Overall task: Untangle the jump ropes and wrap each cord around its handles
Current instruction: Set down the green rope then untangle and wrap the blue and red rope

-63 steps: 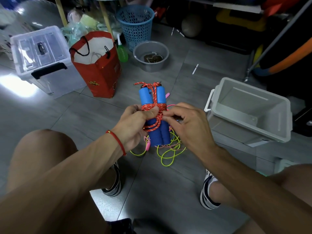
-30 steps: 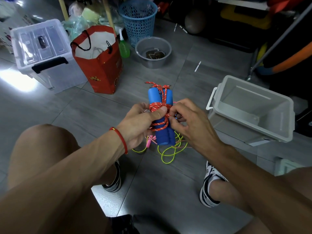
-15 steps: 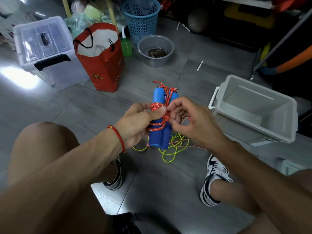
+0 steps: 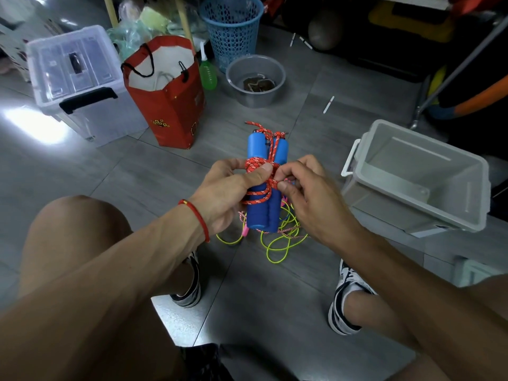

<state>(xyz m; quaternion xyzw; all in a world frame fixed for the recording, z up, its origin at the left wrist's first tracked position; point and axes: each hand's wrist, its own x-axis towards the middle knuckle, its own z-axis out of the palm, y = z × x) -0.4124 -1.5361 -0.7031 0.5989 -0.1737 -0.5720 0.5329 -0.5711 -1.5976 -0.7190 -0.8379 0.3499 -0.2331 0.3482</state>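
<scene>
Looks like a cluttered home storage room: grey tile floor (image 4: 275,298), plastic storage bins (image 4: 79,86), laundry basket (image 4: 231,28), red gift bag (image 4: 167,105).

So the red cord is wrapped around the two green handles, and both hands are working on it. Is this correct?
Not quite: the handles are blue, not green, as the head view shows. The rest holds: the red cord is wrapped around the two handles, the left hand holds them with its thumb on the wraps, and the right hand pinches the cord.

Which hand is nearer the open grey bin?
Right. The right hand pinches the red cord beside the grey bin; the left hand grips the blue handles farther away.
</scene>
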